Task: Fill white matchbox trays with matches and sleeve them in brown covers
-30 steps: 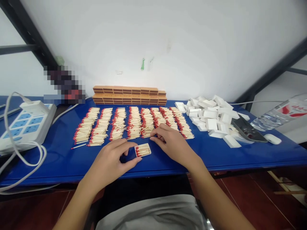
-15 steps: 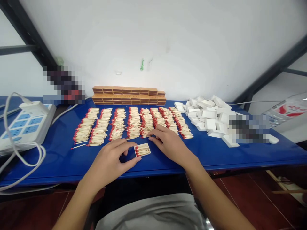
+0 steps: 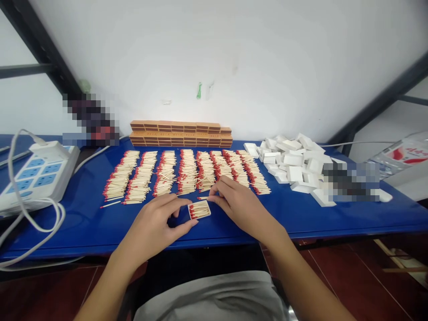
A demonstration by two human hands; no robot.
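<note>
A small white matchbox tray (image 3: pixel 209 212) lies on the blue table, partly filled with red-tipped matches (image 3: pixel 200 208). Thumb and fingers of my left hand (image 3: pixel 159 219) hold it at its left end. Just above and right of the tray, my right hand (image 3: pixel 236 203) pinches a match (image 3: pixel 202 198) between thumb and fingertips, its red head pointing left. Behind both hands, loose matches (image 3: pixel 187 171) lie in several long piles running away from me. The fingertips of the left hand's curled fingers are partly hidden.
Closed brown matchboxes (image 3: pixel 180 133) are stacked in a row along the wall. A heap of white trays (image 3: pixel 294 162) sits at the back right. On the left are a power strip (image 3: pixel 40 174) and a looping white cable (image 3: pixel 62 214). A plastic bag (image 3: pixel 404 154) lies far right.
My right hand has drawn back slightly from the match piles toward the tray, now with a match in its fingertips. My left hand stays at the tray.
</note>
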